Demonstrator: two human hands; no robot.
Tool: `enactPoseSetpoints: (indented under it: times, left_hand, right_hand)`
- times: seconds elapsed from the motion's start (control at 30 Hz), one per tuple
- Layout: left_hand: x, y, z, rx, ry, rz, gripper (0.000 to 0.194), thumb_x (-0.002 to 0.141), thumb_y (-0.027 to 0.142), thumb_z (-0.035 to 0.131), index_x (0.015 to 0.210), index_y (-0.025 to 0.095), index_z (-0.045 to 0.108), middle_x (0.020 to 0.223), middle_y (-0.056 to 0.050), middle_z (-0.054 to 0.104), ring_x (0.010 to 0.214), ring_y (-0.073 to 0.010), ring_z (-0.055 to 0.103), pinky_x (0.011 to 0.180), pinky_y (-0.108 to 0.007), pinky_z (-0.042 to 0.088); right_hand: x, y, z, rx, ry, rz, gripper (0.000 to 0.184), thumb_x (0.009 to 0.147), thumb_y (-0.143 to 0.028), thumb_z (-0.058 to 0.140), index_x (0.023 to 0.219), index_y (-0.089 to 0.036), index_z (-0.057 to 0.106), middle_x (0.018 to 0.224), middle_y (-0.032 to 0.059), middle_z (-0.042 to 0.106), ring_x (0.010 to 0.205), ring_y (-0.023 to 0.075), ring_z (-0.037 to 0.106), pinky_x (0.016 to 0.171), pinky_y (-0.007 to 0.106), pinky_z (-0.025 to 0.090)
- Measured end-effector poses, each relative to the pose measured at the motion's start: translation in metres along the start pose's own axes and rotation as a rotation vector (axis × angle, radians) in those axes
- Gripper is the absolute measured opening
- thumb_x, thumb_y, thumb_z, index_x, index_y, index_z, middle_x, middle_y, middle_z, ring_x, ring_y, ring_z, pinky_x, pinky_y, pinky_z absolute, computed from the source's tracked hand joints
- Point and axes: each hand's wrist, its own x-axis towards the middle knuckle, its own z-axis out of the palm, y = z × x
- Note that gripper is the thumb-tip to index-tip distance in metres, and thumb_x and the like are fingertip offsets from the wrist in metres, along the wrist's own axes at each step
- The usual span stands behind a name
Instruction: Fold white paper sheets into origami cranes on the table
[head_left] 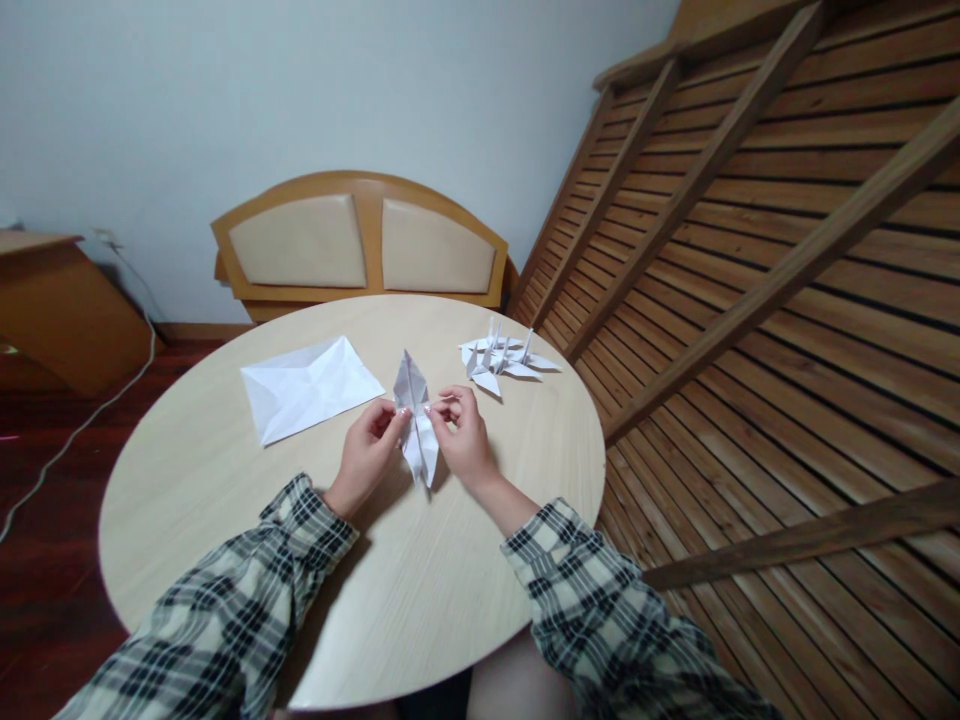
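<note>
A folded piece of white paper, long and pointed at both ends, is held up over the middle of the round table. My left hand pinches its left edge between thumb and fingers. On the opposite edge, my right hand grips the paper the same way, at about mid-length. A crease runs down its centre, and the lower end splits into narrow points. Left of my hands lies a flat sheet of creased white paper. Several finished paper cranes sit clustered beyond my right hand.
The round wooden table fills the middle. Behind it stands a padded headboard against the wall. A slatted wooden frame leans close along the right side. At the left are a wooden desk and a white cable on the floor.
</note>
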Motion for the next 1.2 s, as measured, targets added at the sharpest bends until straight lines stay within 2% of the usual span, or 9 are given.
enactPoseSetpoints:
  times: [0.13,0.23,0.33,0.5,0.7,0.8,0.9,1.07,1.2]
  left_hand:
    - [0.0,0.0,0.0,-0.018,0.015,-0.022,0.026,0.08,0.042,0.066,0.075,0.017,0.058,0.062,0.003,0.052,0.056,-0.0118,0.046,0.053,-0.024,0.035]
    - [0.0,-0.002,-0.001,0.013,0.036,-0.012,0.025,0.08,0.04,0.065,0.076,0.017,0.059,0.064,0.002,0.053,0.058,-0.0121,0.046,0.055,-0.024,0.035]
    - [0.0,-0.004,-0.002,0.046,0.043,0.014,0.021,0.082,0.037,0.064,0.077,0.017,0.06,0.066,0.002,0.054,0.061,-0.0126,0.048,0.057,-0.024,0.036]
    - [0.0,-0.004,-0.002,0.06,0.062,0.019,0.02,0.08,0.035,0.066,0.075,0.017,0.06,0.066,0.002,0.055,0.059,-0.0123,0.047,0.056,-0.024,0.035]
    - [0.0,-0.005,-0.002,0.1,0.041,0.025,0.019,0.082,0.034,0.065,0.075,0.017,0.059,0.063,0.003,0.053,0.057,-0.0118,0.047,0.055,-0.024,0.035]
    - [0.0,-0.005,-0.002,0.122,0.025,0.02,0.019,0.082,0.034,0.065,0.075,0.018,0.058,0.063,0.003,0.053,0.058,-0.012,0.047,0.056,-0.024,0.035]
    - [0.0,-0.004,-0.002,0.106,-0.001,-0.001,0.02,0.079,0.033,0.068,0.074,0.018,0.058,0.062,0.003,0.053,0.058,-0.012,0.046,0.056,-0.024,0.034]
    - [0.001,-0.007,-0.004,0.117,-0.055,-0.009,0.019,0.076,0.03,0.072,0.086,0.018,0.06,0.073,0.001,0.059,0.063,-0.0131,0.051,0.06,-0.025,0.038]
    - [0.001,-0.012,-0.005,0.128,-0.124,0.004,0.028,0.075,0.027,0.072,0.098,0.019,0.057,0.084,-0.001,0.06,0.069,-0.0142,0.055,0.064,-0.026,0.043]
  right_hand:
    - [0.002,-0.002,-0.005,-0.256,-0.042,-0.134,0.008,0.089,-0.022,0.055,0.095,-0.023,0.061,0.098,0.0049,0.061,0.094,0.0173,0.061,0.085,0.034,0.051]
    - [0.003,-0.006,-0.008,-0.449,-0.078,-0.199,0.01,0.086,-0.022,0.063,0.096,-0.023,0.065,0.101,0.0063,0.062,0.101,0.0206,0.058,0.093,0.039,0.048]
    - [0.003,-0.008,-0.01,-0.575,-0.112,-0.219,0.017,0.084,-0.023,0.066,0.101,-0.022,0.066,0.1,0.0062,0.065,0.1,0.0231,0.058,0.091,0.042,0.046]
    - [0.0,-0.007,-0.009,-0.669,-0.176,-0.229,0.023,0.085,-0.025,0.064,0.108,-0.025,0.066,0.105,0.0057,0.068,0.101,0.0254,0.057,0.088,0.043,0.043]
    - [-0.001,-0.01,-0.006,-0.668,-0.177,-0.199,0.024,0.086,-0.021,0.058,0.108,-0.023,0.066,0.102,0.0065,0.07,0.098,0.0259,0.059,0.088,0.045,0.043]
    - [0.0,-0.009,-0.006,-0.619,-0.145,-0.149,0.026,0.083,-0.015,0.056,0.105,-0.022,0.067,0.1,0.0068,0.071,0.096,0.0253,0.061,0.089,0.045,0.044]
    - [0.001,-0.001,-0.006,-0.455,-0.086,-0.023,0.027,0.079,-0.011,0.055,0.101,-0.022,0.066,0.096,0.006,0.07,0.09,0.0222,0.063,0.086,0.042,0.048]
    - [0.006,0.019,-0.007,-0.043,-0.044,0.24,0.012,0.078,-0.023,0.058,0.087,-0.021,0.064,0.084,0.0028,0.068,0.075,0.0165,0.063,0.072,0.031,0.051]
    - [0.01,0.027,-0.006,0.171,0.002,0.377,0.013,0.074,-0.029,0.06,0.082,-0.019,0.062,0.08,0.0013,0.066,0.072,0.0148,0.061,0.069,0.028,0.049]
